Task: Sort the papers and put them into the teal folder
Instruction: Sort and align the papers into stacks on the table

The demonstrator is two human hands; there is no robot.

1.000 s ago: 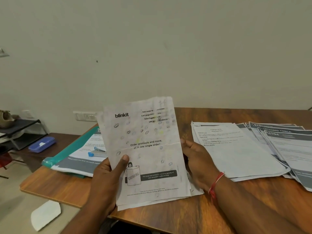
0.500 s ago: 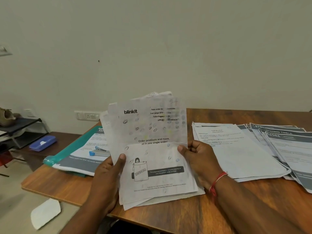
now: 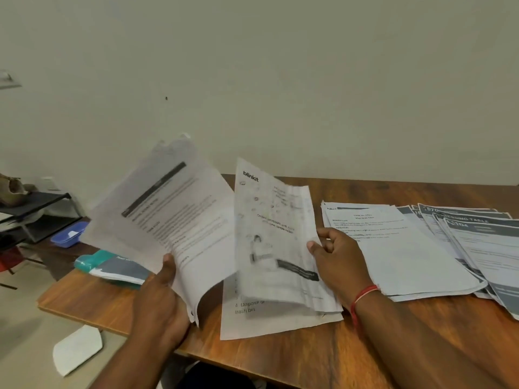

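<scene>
On the wooden table (image 3: pixel 280 360), the one bunch of papers has just split in two, so sorting is under way. The left hand (image 3: pixel 160 301) pinches the dark-bar sheets (image 3: pixel 174 214). The right hand (image 3: pixel 339 259) pinches the blinkit page (image 3: pixel 272 234) (by its side edge). The teal folder (image 3: pixel 90 261) lies far left, under a sheet.

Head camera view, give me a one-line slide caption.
Mid-sort: the left hand grips a printed page, the right hand the blinkit page, above a wooden table.
</scene>
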